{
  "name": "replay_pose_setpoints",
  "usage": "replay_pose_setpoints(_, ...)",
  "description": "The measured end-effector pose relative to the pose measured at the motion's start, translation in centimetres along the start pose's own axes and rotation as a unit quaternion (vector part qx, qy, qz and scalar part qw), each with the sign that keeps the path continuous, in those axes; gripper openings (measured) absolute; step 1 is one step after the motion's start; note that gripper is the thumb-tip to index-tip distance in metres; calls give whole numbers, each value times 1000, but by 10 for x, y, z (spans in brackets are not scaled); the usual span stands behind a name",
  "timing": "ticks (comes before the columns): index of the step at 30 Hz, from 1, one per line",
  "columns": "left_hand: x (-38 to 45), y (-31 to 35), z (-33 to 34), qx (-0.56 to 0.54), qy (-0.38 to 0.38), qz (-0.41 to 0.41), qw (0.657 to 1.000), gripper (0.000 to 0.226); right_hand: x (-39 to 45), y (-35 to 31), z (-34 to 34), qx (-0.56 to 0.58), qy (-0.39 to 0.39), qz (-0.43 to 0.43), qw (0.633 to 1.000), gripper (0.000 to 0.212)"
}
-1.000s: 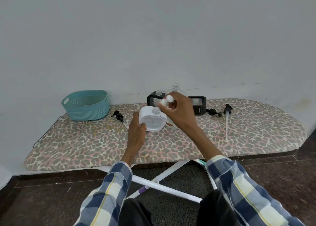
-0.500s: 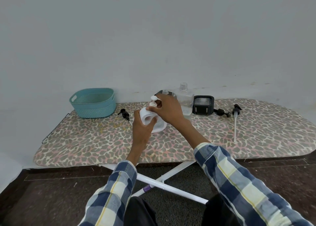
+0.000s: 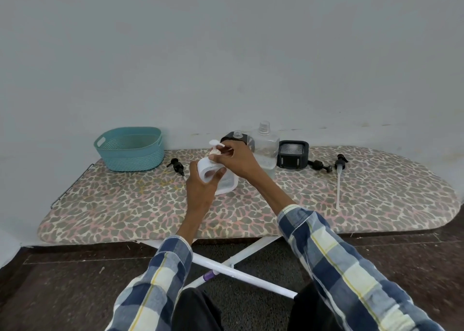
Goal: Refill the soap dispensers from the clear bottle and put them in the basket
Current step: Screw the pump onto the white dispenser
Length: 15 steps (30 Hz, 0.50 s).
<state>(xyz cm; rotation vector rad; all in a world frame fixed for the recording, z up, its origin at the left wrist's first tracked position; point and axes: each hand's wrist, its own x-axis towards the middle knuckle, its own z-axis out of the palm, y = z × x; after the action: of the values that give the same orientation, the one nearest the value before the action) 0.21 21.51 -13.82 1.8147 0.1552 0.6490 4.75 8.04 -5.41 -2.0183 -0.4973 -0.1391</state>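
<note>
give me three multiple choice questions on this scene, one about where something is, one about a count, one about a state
1. Where does the teal basket stand?
A. at the left end of the ironing board
B. on the floor
C. between the two black dispensers

2. How many loose black pump heads lie on the board?
A. one
B. three
C. five

3. What is the state of the white dispenser?
A. lying alone in the basket
B. held in both hands with its white pump at the neck
C. standing untouched by the wall

Answers:
1. A, the basket sits on the board's left end near the wall.
2. B, one pump lies by the basket and two lie right of the black dispenser.
3. B, the left hand grips the body while the right hand holds the pump.
</note>
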Motion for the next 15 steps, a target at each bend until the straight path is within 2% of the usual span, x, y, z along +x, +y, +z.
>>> replay_pose_setpoints(5, -1, -1, -1, 5, 5, 19, 1000, 60, 1, 2, -1, -15, 12, 0, 1000, 46)
replay_pose_setpoints(8, -1, 1, -1, 10, -2, 16, 1000, 58, -4, 3, -3, -29, -9, -21, 999, 36)
replay_pose_setpoints(11, -2, 2, -1, 10, -8, 20, 1000, 54, -11, 4, -5, 20, -2, -9, 1000, 24)
replay_pose_setpoints(15, -3, 3, -1, 9, -10, 30, 999, 55, -15, 6, 2, 2, 37, 5, 999, 29)
